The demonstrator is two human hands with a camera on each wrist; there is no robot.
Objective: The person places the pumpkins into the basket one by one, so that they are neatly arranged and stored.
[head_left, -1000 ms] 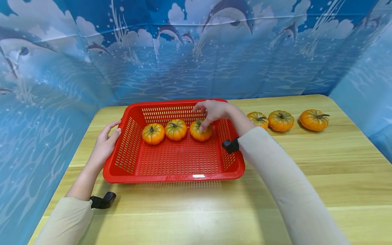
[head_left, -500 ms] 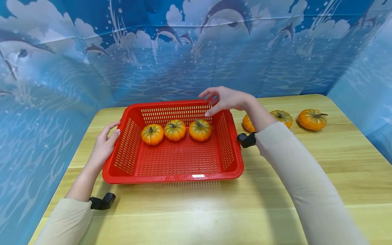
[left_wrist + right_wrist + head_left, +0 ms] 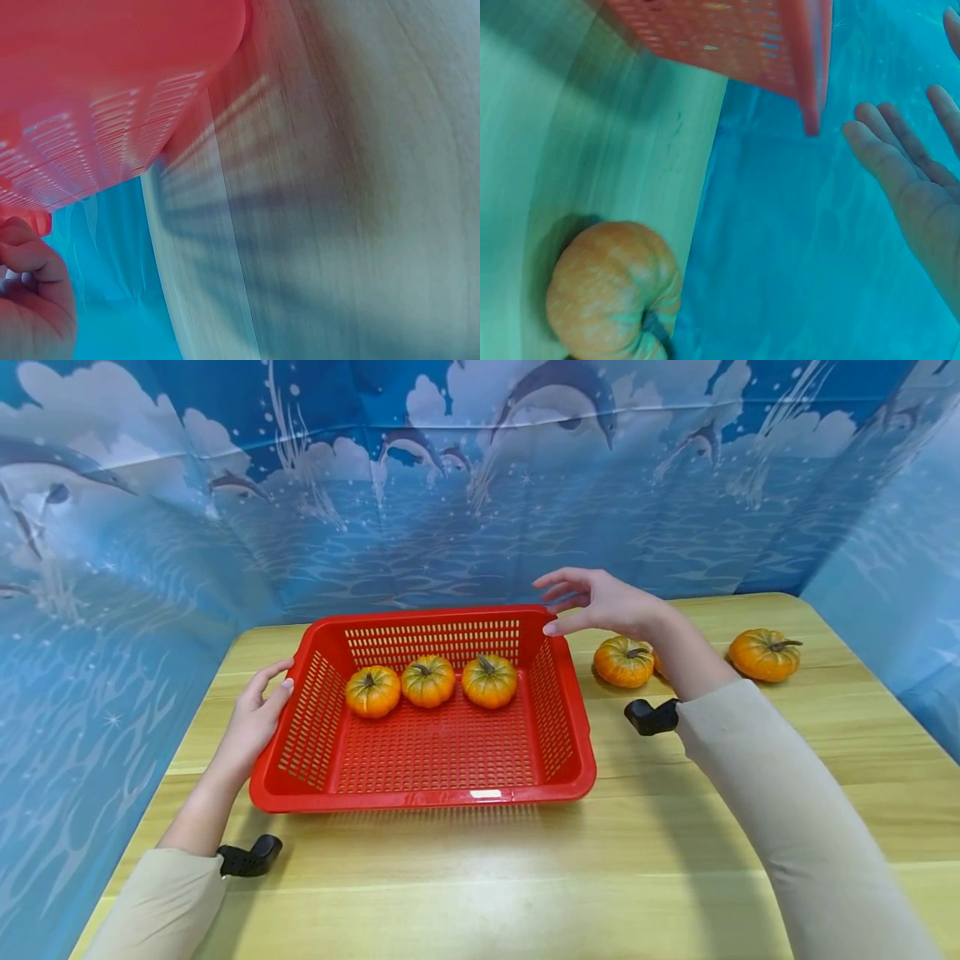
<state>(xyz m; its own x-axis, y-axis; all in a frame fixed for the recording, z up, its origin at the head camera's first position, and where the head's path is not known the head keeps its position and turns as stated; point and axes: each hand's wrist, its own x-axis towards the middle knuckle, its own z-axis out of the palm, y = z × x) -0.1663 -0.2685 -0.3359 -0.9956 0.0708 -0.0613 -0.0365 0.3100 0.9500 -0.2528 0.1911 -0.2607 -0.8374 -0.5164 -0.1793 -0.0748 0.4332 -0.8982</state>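
Note:
A red plastic basket [image 3: 442, 795] with slotted walls holds three small orange pumpkins in a row: left [image 3: 372, 692], middle [image 3: 428, 681] and right [image 3: 489, 682]. My left hand [image 3: 252, 727] grips the basket's left rim, thumb on the near side; its curled fingers also show at the rim in the left wrist view. Above the basket's far right corner, my right hand [image 3: 611, 603] hangs with loosely bent fingers and holds nothing. A pumpkin [image 3: 624, 662] sits on the table just below it; the right wrist view shows a pumpkin [image 3: 615, 289] too.
Another pumpkin [image 3: 765, 655] lies farther right on the wooden table [image 3: 465, 885], and one more is mostly hidden behind my right forearm. A blue ocean-print cloth [image 3: 427, 543] hangs behind the table and along both sides.
My right hand has let go of the right pumpkin in the basket, risen and moved right past the rim. The left hand stays on the basket.

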